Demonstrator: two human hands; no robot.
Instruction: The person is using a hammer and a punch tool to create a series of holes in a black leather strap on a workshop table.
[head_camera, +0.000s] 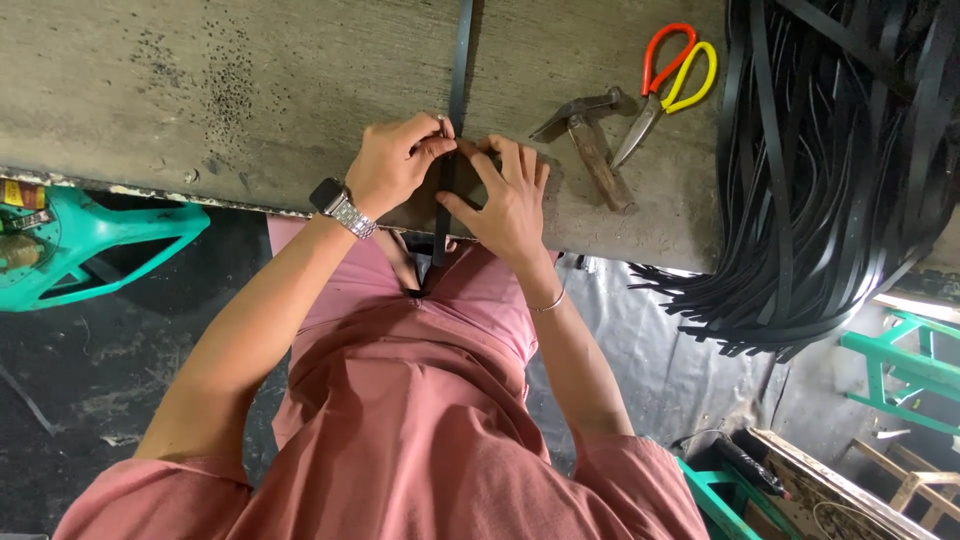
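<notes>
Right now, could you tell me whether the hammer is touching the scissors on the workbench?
Touching, it seems. In the head view, the closed blade tip of the scissors meets the wooden handle of the hammer, with no gap visible between them on the workbench.

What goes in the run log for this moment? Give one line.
left hand: pinching black strap | right hand: pressing strap at bench edge | hammer, scissors: untouched

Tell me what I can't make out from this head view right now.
- Head view: where the black strap is pinched, covered by the left hand and right hand.
- Strap's far end, cut off by the top edge.
- Dark block under the hands, mostly hidden by them.
- Strap bundle, cut off at the right edge.
</notes>
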